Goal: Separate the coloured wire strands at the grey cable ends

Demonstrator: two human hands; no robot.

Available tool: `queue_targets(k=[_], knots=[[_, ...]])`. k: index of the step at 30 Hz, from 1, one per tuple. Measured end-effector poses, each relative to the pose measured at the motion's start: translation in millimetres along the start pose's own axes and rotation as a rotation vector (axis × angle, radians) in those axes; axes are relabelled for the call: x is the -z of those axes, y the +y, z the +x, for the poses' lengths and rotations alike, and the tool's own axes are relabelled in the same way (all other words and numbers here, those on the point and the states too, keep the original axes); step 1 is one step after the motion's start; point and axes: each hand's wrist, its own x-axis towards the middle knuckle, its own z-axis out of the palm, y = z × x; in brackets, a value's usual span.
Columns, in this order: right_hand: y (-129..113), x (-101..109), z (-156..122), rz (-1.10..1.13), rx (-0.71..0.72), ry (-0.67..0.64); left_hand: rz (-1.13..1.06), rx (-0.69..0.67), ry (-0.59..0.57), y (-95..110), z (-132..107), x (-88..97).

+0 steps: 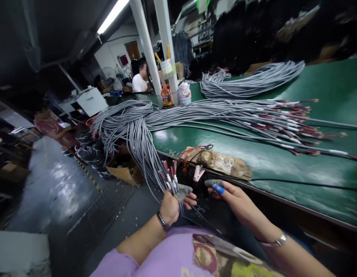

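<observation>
My left hand [172, 204] is closed round a bunch of grey cable ends [170, 177] with stripped red and white tips, just below the front edge of the green table [325, 169]. The cables run up from my fist to a big grey cable bundle [132, 123] that hangs over the table's edge. My right hand [233, 196] is beside it, thumb and finger in grey and blue finger covers and pinched together; I cannot make out anything between them. A tape-wrapped fixture [221, 161] with red wires and a pink clip [198, 173] sits on the table edge right above both hands.
Long grey cables with stripped ends [282, 119] lie across the table, another coil [247, 82] further back. White posts [167, 46] with jars stand at the far edge. A person in white [139, 79] sits beyond, another person [51, 125] at left. A cardboard box [123, 169] lies on the floor.
</observation>
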Motion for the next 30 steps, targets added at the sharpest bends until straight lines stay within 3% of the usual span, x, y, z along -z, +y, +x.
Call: queue_targets(k=[6, 10, 13, 17, 20, 23, 26, 30], knots=[[-17.1, -25.9, -21.9, -0.118, 0.057, -0.287, 0.235, -0.05, -0.188, -6.1, -18.2, -6.6], [-15.4, -37.4, -28.2, -0.275, 0.244, -0.26, 0.271, -0.083, -0.333, 0.3, -30.6, -13.4], [-10.9, -38.6, -31.7, -0.278, 0.227, -0.213, 0.269, -0.043, -0.359, 6.8, -37.8, -10.8], [-6.2, -39.6, -39.3, -0.107, 0.135, -0.122, 0.227, -0.054, -0.297, 5.0, -39.7, 1.1], [-3.3, -39.7, -43.1, 0.019, 0.117, -0.088, -0.009, -0.102, -0.081, -0.8, -33.9, 15.2], [4.6, -39.1, -43.2, 0.124, 0.028, -0.186, -0.154, -0.089, 0.107, -0.7, -26.2, 30.4], [18.7, -41.9, -39.7, 0.137, -0.008, -0.3, -0.113, -0.074, 0.117, 4.6, -22.0, 36.8], [33.0, -49.5, -32.6, 0.096, -0.022, -0.285, 0.06, -0.105, 0.031, 4.8, -22.3, 25.5]])
